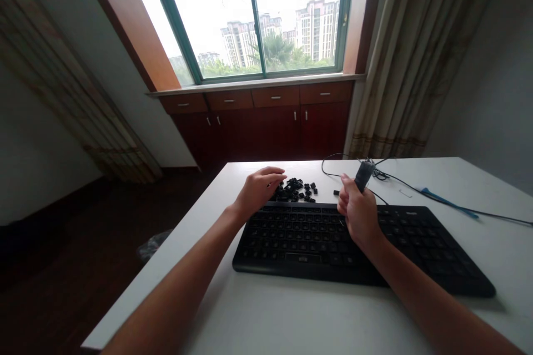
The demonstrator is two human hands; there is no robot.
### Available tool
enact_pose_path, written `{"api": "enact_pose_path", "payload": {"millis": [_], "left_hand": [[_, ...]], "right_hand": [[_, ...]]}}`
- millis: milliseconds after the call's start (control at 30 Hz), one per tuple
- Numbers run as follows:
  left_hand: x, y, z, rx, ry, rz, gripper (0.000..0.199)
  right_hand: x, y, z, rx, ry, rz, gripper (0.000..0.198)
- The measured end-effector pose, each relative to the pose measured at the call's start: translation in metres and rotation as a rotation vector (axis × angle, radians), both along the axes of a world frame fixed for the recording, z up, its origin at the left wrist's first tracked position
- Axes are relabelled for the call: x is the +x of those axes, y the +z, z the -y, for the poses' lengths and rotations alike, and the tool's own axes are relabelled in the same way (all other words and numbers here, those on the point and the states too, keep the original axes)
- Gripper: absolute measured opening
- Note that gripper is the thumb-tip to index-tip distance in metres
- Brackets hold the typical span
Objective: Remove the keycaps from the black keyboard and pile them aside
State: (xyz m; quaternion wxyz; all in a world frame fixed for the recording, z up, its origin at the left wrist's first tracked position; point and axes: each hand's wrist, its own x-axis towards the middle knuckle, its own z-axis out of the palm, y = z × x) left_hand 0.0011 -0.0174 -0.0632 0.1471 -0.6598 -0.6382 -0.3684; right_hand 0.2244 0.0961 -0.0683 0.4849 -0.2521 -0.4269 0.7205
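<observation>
A black keyboard (303, 266) lies on the white table, many of its keycaps gone on the left and middle part, while keys still cover its right side. My right hand (360, 213) is wrapped around a black-handled tool (365, 175) over the keyboard. The handle sticks up past my thumb; a thin bright tip shows faintly below the fist, too small to make out. Beyond the keyboard's back left edge is a pile of loose black keycaps (295, 188). My left hand (262, 188) is beside that pile, fingers stretched out, partly covering it; no held thing shows.
Behind the keyboard, a black cable (441, 197) runs across the white table (283, 316) to the right. A blue strip (449, 203) and a small bent wire (405, 193) lie nearby. Red-brown cabinets (258, 130) stand under the window. A plastic bag (152, 245) lies left of the table.
</observation>
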Motion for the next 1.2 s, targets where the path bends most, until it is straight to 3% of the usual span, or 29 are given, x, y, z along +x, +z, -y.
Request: {"api": "enact_pose_path", "payload": {"millis": [233, 433, 533, 600, 700, 867, 1200], "left_hand": [[0.0, -0.015, -0.002, -0.108, 0.061, -0.028, 0.022], [0.029, -0.002, 0.004, -0.12, 0.022, -0.051, 0.026], [0.056, 0.006, 0.008, -0.17, -0.125, -0.09, 0.024], [0.073, 0.008, 0.011, -0.254, -0.341, -0.137, 0.024], [0.091, 0.007, 0.014, -0.3, -0.492, -0.128, 0.024], [0.092, 0.003, 0.017, -0.309, -0.55, 0.007, 0.024], [0.09, 0.002, 0.019, -0.302, -0.61, 0.057, 0.019]], "right_hand": [[0.0, 0.003, -0.001, -0.001, 0.039, -0.007, 0.043], [0.003, 0.015, -0.01, 0.02, 0.276, 0.081, 0.05], [0.007, 0.023, -0.011, 0.067, 0.384, 0.127, 0.048], [0.011, 0.025, -0.009, 0.045, 0.381, 0.097, 0.046], [0.018, 0.024, 0.001, -0.064, 0.315, 0.029, 0.047], [0.023, 0.017, 0.027, -0.158, 0.245, 0.018, 0.049], [0.019, 0.011, 0.048, -0.098, 0.246, 0.046, 0.051]]}}
